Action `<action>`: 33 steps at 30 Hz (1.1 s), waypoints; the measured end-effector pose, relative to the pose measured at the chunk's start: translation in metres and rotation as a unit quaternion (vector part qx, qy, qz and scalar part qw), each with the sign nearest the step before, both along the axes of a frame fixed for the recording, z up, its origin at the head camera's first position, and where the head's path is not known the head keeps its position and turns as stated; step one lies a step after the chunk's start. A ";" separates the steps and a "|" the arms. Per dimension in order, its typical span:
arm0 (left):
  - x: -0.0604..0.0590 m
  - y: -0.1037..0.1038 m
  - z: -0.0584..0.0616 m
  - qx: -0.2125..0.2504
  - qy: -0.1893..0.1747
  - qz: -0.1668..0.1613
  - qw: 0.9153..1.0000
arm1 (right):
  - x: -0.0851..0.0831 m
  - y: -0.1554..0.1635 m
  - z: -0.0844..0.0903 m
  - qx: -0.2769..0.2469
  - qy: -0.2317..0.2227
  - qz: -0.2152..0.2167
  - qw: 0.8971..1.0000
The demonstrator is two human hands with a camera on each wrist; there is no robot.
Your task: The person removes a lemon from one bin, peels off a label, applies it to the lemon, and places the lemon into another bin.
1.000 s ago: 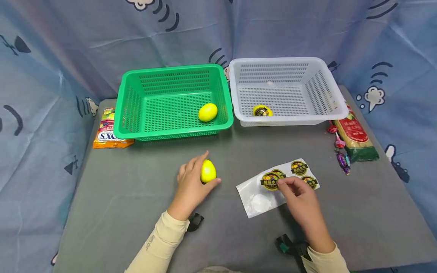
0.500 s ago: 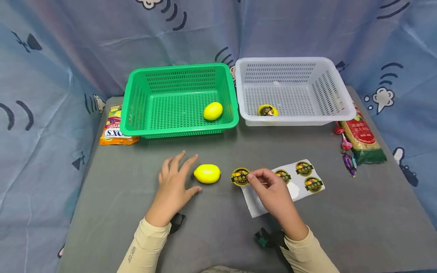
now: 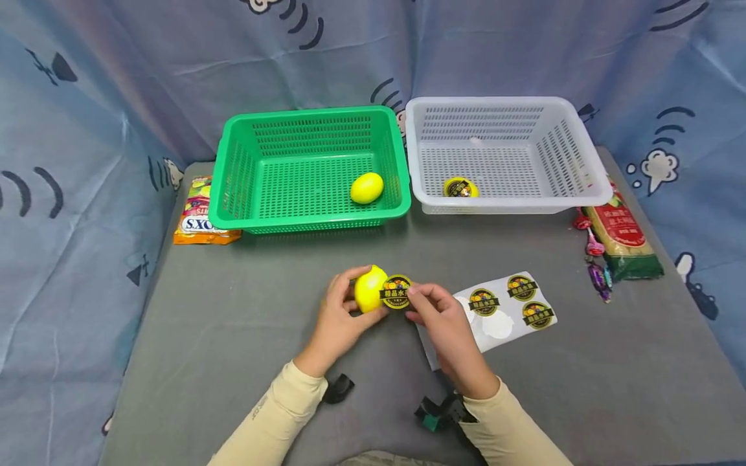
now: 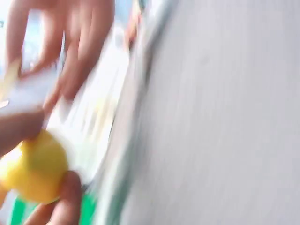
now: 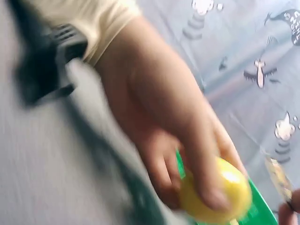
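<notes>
My left hand (image 3: 337, 320) holds a yellow lemon (image 3: 369, 289) between thumb and fingers, over the middle of the table. Beside it, the right hand (image 3: 445, 327) pinches a round black-and-gold sticker (image 3: 396, 292) by its right edge. In the head view the sticker overlaps the lemon's right side; whether they touch, I cannot tell. The left wrist view is blurred, with the lemon (image 4: 37, 166) low at left. In the right wrist view the left hand (image 5: 164, 103) grips the lemon (image 5: 220, 192), and the sticker (image 5: 279, 180) appears edge-on at right.
Partly behind the right hand lies a white sticker sheet (image 3: 498, 323). A green basket (image 3: 309, 226) holds another lemon (image 3: 367, 188). Next to it, a white basket (image 3: 513, 206) contains a stickered yellow fruit (image 3: 461, 188). Snack packets (image 3: 204, 217) and wrapped candies (image 3: 597, 275) lie towards the sides.
The left hand first let go of the lemon, which lay sideways, then gripped it again and turned its tip up. The right hand carried the sticker leftward from the sheet to the lemon.
</notes>
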State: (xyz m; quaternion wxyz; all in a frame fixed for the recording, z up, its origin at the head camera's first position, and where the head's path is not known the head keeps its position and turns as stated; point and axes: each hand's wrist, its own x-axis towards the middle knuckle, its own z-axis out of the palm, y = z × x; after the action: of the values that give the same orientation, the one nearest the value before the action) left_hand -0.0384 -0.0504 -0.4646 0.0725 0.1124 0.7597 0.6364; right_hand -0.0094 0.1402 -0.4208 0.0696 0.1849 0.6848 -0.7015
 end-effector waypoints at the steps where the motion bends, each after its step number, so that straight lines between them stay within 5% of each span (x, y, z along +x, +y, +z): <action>1: 0.005 0.006 -0.001 0.059 -0.016 0.006 0.998 | 0.000 -0.003 0.001 -0.010 0.004 -0.007 1.000; 4: 0.016 0.017 0.000 0.200 -0.044 0.006 0.979 | 0.002 -0.009 0.002 -0.020 0.032 -0.023 0.999; 6: 0.019 0.022 0.000 0.248 -0.042 0.008 0.968 | 0.002 -0.011 0.003 -0.020 0.053 -0.033 0.998; 13: 0.022 0.031 0.007 0.282 -0.038 0.064 0.957 | 0.004 -0.014 0.007 0.008 0.082 -0.038 0.996; 17: 0.023 0.036 0.011 0.334 -0.056 0.089 0.937 | 0.006 -0.016 0.010 0.030 0.106 -0.041 0.993; 21: 0.026 0.038 0.016 0.383 -0.062 0.081 0.918 | 0.010 -0.017 0.013 0.042 0.134 -0.038 0.989; 28: 0.029 0.040 0.026 0.399 -0.063 0.074 0.912 | 0.014 -0.019 0.016 0.117 0.240 -0.013 0.964; 33: 0.035 0.043 0.034 0.427 -0.083 0.046 0.899 | 0.009 -0.019 0.020 0.133 0.192 0.054 0.971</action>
State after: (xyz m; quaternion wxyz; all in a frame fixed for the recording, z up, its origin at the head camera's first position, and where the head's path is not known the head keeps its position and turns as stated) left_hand -0.0034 -0.0070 -0.4302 0.0512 0.0438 0.4104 0.9094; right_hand 0.0000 0.1216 -0.4011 -0.0505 0.0168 0.7815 -0.6217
